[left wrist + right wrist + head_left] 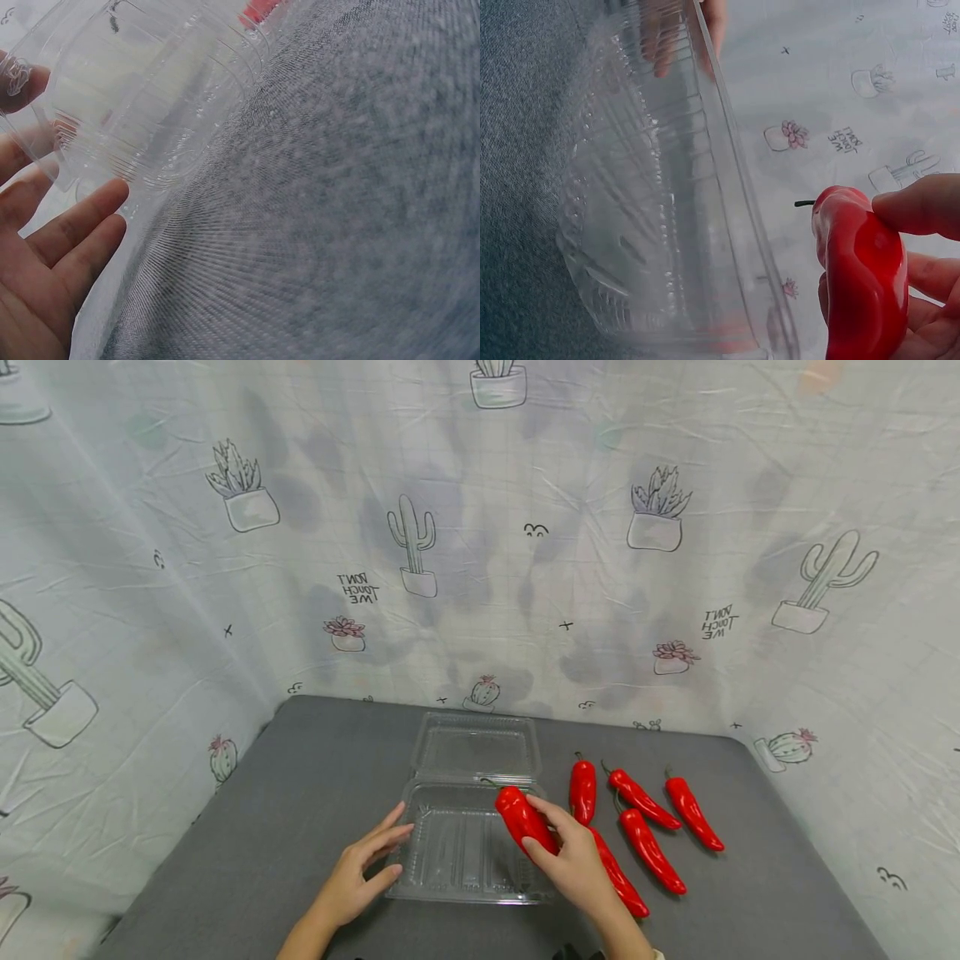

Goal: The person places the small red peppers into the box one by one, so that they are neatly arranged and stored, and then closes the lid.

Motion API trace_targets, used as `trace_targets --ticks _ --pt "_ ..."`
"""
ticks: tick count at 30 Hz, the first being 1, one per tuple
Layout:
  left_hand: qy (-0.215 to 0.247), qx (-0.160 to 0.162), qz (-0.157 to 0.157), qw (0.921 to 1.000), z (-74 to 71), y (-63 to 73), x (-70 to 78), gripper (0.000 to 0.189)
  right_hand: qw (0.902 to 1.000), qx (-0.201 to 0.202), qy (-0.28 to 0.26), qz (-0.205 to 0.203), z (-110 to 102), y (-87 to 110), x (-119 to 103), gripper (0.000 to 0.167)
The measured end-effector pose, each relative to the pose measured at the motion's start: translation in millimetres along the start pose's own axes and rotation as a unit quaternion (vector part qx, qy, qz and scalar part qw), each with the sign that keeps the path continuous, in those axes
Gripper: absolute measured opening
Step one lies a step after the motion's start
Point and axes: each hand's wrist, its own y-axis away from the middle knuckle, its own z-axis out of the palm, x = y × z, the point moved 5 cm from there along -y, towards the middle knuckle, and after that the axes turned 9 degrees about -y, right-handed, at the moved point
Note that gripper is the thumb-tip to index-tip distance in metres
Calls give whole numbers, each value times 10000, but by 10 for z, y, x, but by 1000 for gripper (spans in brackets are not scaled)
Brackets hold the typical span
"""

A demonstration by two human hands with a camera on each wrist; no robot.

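Note:
A glossy red chili pepper [522, 817] with a thin dark stem is gripped between the thumb and fingers of my right hand [573, 860]. It hangs over the right part of a clear plastic clamshell box [450, 852], whose lid [477, 748] lies folded back behind it. In the right wrist view the pepper [862, 277] stands beside the box's rim, stem pointing toward the box. At the box's left wall is my left hand [356, 872], fingers mostly straight and spread. The left wrist view has these fingers [82, 225] right at the clear plastic.
Several more red peppers lie right of the box, among them one at the far right [693, 814] and one partly behind my right wrist [622, 881]. The grey cloth-covered table [300, 793] meets a white curtain [480, 568] printed with cacti at the back and sides.

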Motion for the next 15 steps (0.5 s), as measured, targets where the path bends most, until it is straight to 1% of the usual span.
trace_targets --ticks 6,15 --pt "-17 -4 37 10000 -3 4 6 47 9998 -58 -132 -137 71 -8 27 50" --pt "-7 36 82 10000 -2 4 7 47 9989 -391 -256 13 181 -11 28 51"
